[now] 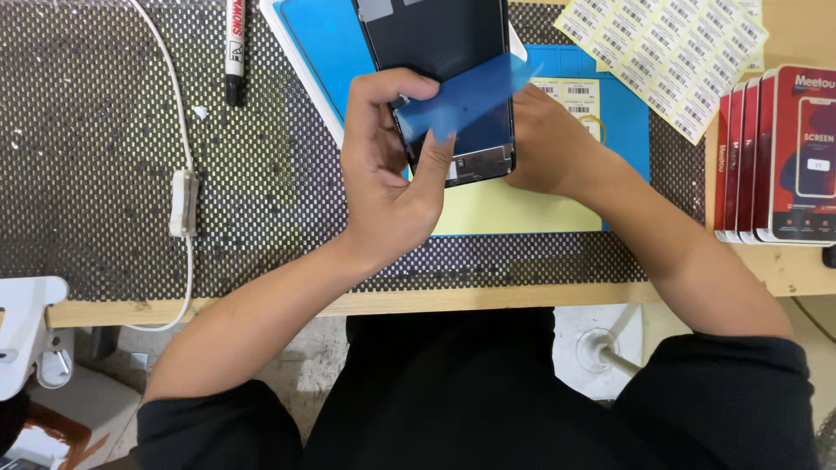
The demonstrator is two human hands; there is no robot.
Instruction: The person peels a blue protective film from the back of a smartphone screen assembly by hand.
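A black phone screen panel [440, 39] lies tilted over the blue work mat [623, 109], its lower end toward me. My left hand [387, 170] pinches a strip of translucent blue film [466, 96] that crosses the panel's lower part and lifts to the right. My right hand [549, 139] rests against the panel's right lower edge, holding it steady. A pale yellow sheet [514, 209] lies under the panel and both hands.
A dotted black mat [104, 130] covers the wooden bench. A marker pen [234, 48] and a white cable with an inline switch [184, 202] lie at left. A sheet of barcode stickers [662, 43] sits top right; several red boxes [775, 157] stand at right.
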